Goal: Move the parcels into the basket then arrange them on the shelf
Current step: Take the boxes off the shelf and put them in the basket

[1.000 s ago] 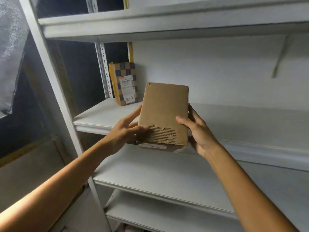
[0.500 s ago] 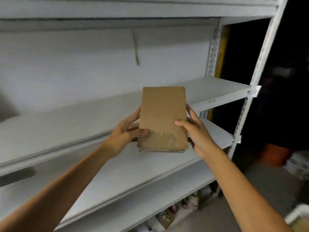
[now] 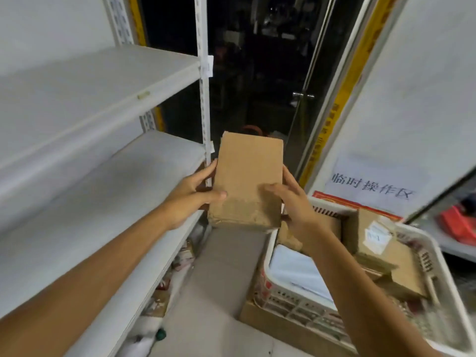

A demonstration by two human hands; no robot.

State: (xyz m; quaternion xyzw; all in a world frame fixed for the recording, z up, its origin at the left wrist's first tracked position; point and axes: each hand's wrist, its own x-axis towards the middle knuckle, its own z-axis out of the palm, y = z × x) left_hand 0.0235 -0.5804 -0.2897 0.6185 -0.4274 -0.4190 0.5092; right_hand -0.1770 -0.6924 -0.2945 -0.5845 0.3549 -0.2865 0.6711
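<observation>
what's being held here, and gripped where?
A brown parcel, held upright by both hands: left hand on its lower left edge, right hand on its lower right edge, thumbs on the front.

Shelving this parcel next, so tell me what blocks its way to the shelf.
Only the shelf's corner post stands just left of the parcel; the shelf board beyond shows nothing on it. The left hand and right hand grip the parcel's sides.

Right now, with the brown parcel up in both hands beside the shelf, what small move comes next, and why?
Probably swing the parcel left and set it on the middle shelf board. Both the left hand and right hand grip it by its sides, it hangs just off the board's right end, and the basket already holds other parcels.
</observation>
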